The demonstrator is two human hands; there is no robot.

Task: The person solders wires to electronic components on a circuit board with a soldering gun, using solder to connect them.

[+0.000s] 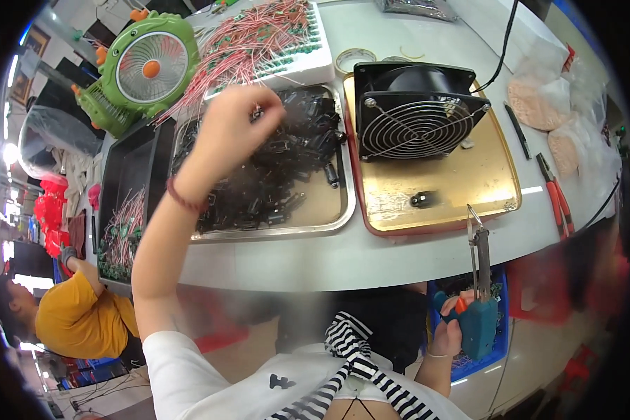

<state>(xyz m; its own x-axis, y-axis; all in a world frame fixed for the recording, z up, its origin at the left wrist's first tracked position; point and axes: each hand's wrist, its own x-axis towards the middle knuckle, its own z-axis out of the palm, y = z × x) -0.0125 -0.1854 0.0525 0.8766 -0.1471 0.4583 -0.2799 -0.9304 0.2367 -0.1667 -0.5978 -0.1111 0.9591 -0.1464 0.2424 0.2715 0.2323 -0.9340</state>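
Observation:
My left hand [248,115] is raised over a steel tray [287,229] heaped with small black plastic parts [259,185]. Its fingers are curled together, and whatever they may hold is too small or hidden to name. In my right hand [446,337], low at the table's front edge, is a teal soldering gun [479,325] with an orange trigger. The gun's metal tip points up beside the front right corner of a gold tray [462,192]. One small black part [421,200] lies by itself on that gold tray.
A black fan [420,112] stands on the gold tray. Beyond the steel tray is a white foam block [315,70] with red-wired green boards. A green fan [150,66], a black bin [129,164], red-handled pliers [556,199] and plastic bags [563,105] flank the trays. Someone in yellow [77,315] is at left.

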